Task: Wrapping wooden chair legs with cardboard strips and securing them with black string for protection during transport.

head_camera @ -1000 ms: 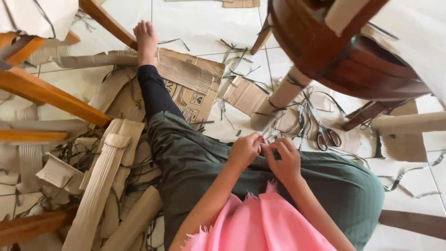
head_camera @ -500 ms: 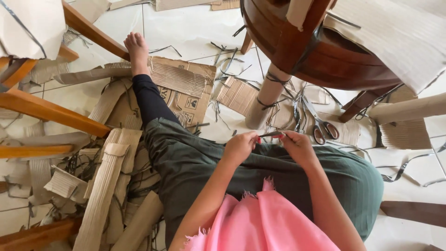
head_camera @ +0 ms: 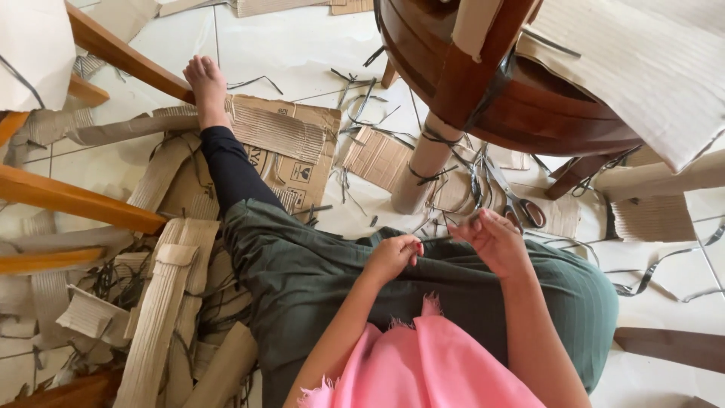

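I sit on a tiled floor with my green-trousered leg stretched out and a pink cloth on my lap. My left hand rests on my thigh with its fingers curled closed; nothing shows in it. A little to the right, my right hand is raised slightly with its fingertips pinched on a thin dark strip. Grey scissors lie on the floor just beyond the right hand.
A round dark wooden stool stands above my hands, with a corrugated sheet draped over it and a cardboard tube leaning below. Flattened cardboard, cardboard strips and wooden chair legs crowd the left.
My hands were touching over my lap and have drawn apart, the right one moving right. The view has shifted a little.
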